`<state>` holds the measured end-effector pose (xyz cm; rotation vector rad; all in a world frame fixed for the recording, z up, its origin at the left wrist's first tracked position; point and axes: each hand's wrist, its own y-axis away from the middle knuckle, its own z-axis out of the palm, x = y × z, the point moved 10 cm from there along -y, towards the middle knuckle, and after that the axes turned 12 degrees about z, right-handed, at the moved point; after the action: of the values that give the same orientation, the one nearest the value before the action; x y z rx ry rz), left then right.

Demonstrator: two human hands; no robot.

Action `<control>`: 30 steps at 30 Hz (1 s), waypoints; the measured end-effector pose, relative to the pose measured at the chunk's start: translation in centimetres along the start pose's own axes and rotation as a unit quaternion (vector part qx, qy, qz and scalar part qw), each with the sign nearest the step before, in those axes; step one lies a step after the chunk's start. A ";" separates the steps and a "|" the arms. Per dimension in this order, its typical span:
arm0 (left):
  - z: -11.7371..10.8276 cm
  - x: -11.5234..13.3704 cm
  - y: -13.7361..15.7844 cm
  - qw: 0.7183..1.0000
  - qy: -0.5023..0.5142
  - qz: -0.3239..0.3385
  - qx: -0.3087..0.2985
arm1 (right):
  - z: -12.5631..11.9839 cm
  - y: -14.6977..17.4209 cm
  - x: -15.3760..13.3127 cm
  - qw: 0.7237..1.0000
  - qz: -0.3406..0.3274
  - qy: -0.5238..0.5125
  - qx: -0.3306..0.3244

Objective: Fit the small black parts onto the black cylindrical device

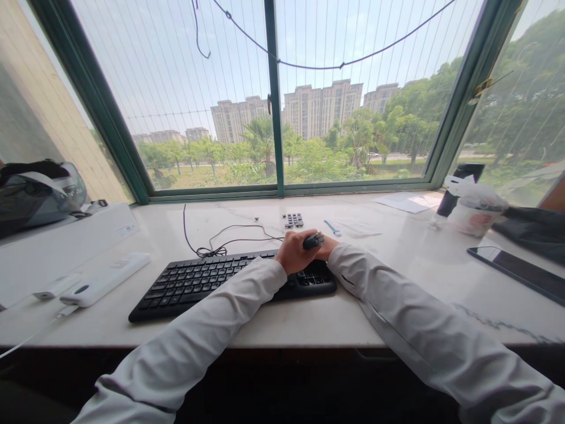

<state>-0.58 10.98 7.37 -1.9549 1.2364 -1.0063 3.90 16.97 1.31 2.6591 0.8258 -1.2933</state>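
Observation:
A black keyboard (194, 285) lies at a slant on the white table, with bare key sockets showing at its number-pad end. Over that end, my left hand (295, 250) is closed around a short dark object whose rounded end (313, 240) pokes out of the fist; its kind is unclear. My right hand (327, 246) is pressed close against the left one, its fingers mostly hidden behind it. Beyond my hands, several loose black keycaps (293, 221) sit in a small grid. A small blue-and-white tool, perhaps a brush (332, 228), lies right of them.
A black cable (212, 251) coils behind the keyboard. On the left are a white power bank (106, 280) and a white box (57, 253) under a dark bag. A phone (521, 271), a plastic-wrapped cup (477, 209) and paper (404, 201) are on the right. The window stands behind.

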 end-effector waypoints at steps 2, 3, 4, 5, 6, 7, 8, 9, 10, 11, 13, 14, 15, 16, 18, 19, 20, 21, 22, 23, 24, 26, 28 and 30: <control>-0.5 -0.6 0.0 0.999 0.001 -0.027 0.041 | 0.3 -0.3 0.3 0.999 -0.011 -0.029 -0.021; -0.9 -1.0 0.1 0.997 0.003 -0.046 0.064 | 0.5 -0.4 0.5 0.999 -0.013 -0.040 -0.033; -1.1 -1.5 0.1 0.994 0.006 -0.066 0.088 | 0.6 -0.5 0.6 0.998 -0.011 -0.045 -0.042; -1.4 -1.9 0.2 0.990 0.011 -0.085 0.108 | 0.8 -0.6 0.7 0.998 -0.010 -0.047 -0.050; -1.6 -2.2 0.3 0.987 0.016 -0.101 0.124 | 0.9 -0.5 0.7 0.997 -0.011 -0.048 -0.057; -1.6 -2.4 0.3 0.984 0.020 -0.112 0.134 | 1.0 -0.5 0.6 0.997 -0.012 -0.051 -0.062; -1.7 -2.5 0.3 0.983 0.024 -0.119 0.138 | 1.0 -0.3 0.4 0.996 -0.014 -0.056 -0.064; -1.6 -2.6 0.3 0.982 0.026 -0.124 0.138 | 1.0 -0.2 0.3 0.996 -0.016 -0.063 -0.066; -1.6 -2.6 0.3 0.982 0.028 -0.127 0.137 | 1.0 -0.1 0.1 0.995 -0.016 -0.073 -0.067; -1.5 -2.6 0.2 0.982 0.031 -0.130 0.134 | 1.0 -0.1 0.0 0.994 -0.015 -0.086 -0.068; -1.4 -2.7 0.2 0.981 0.042 -0.135 0.133 | 1.1 -0.1 0.2 0.990 -0.002 -0.118 -0.076; -1.4 -2.7 0.1 0.980 0.047 -0.136 0.134 | 1.2 -0.2 0.4 0.987 0.006 -0.135 -0.082; -1.3 -2.8 0.1 0.980 0.053 -0.137 0.136 | 1.3 -0.3 0.6 0.985 0.015 -0.150 -0.087; -1.3 -2.9 0.1 0.979 0.059 -0.140 0.139 | 1.4 -0.4 0.9 0.982 0.021 -0.163 -0.089; -1.2 -3.1 0.2 0.975 0.076 -0.149 0.143 | 1.5 -0.6 1.3 0.979 0.028 -0.181 -0.089; -1.2 -3.3 0.2 0.973 0.085 -0.156 0.145 | 1.5 -0.6 1.4 0.978 0.029 -0.188 -0.088; -1.1 -3.5 0.3 0.971 0.095 -0.163 0.147 | 1.6 -0.7 1.6 0.977 0.031 -0.193 -0.087; -1.1 -3.6 0.3 0.969 0.103 -0.169 0.148 | 1.6 -0.7 1.7 0.976 0.032 -0.197 -0.086; -1.1 -3.7 0.3 0.968 0.108 -0.174 0.149 | 1.6 -0.6 1.8 0.976 0.033 -0.199 -0.084; -1.1 -3.8 0.4 0.967 0.109 -0.177 0.150 | 1.6 -0.6 1.9 0.975 0.034 -0.202 -0.081; -1.1 -3.8 0.4 0.966 0.109 -0.179 0.152 | 1.6 -0.6 1.9 0.975 0.035 -0.205 -0.078; -1.2 -3.9 0.4 0.965 0.106 -0.179 0.156 | 1.7 -0.5 1.9 0.974 0.037 -0.210 -0.076; -1.3 -4.0 0.5 0.965 0.103 -0.179 0.162 | 1.8 -0.5 2.0 0.972 0.043 -0.216 -0.077; -1.3 -4.2 0.5 0.963 0.105 -0.182 0.167 | 1.8 -0.5 2.0 0.970 0.053 -0.225 -0.072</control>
<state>-3.12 14.48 6.48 -1.8739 0.7541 -1.5331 3.43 17.73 -1.29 2.1394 0.6698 -1.6434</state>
